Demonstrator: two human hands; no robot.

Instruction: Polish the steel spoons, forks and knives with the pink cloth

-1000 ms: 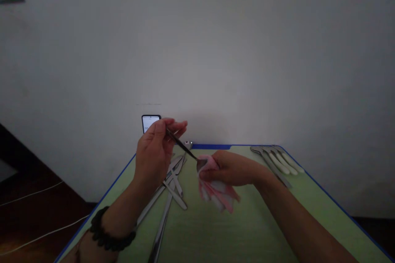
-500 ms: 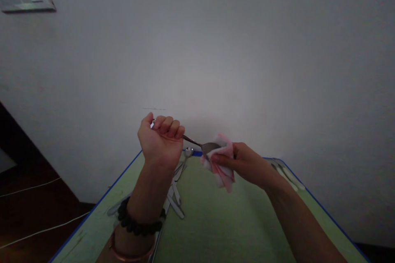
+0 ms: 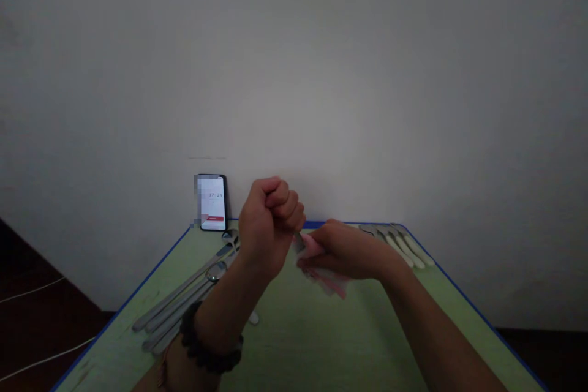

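My left hand (image 3: 273, 220) is closed in a fist around the handle of a metal piece of cutlery (image 3: 299, 242). Only a short grey stretch of it shows between the hands, so I cannot tell whether it is a spoon or a fork. A pink and white cloth (image 3: 328, 282) is pinched in my right hand (image 3: 351, 248), wrapped over the cutlery's head. Both hands are close together above the table, the right one just beside the left fist.
Spoons (image 3: 215, 271) and other long-handled cutlery (image 3: 179, 294) lie on the left of the green table (image 3: 312, 343). Several white-handled pieces of cutlery (image 3: 408, 251) lie at the back right. A phone (image 3: 214, 202) leans against the wall (image 3: 321, 73) at the back left.
My left fist has turned and moved right, closer to the cloth, leaving less of the cutlery showing. The view has shifted left to right across the table, and the phone now shows.
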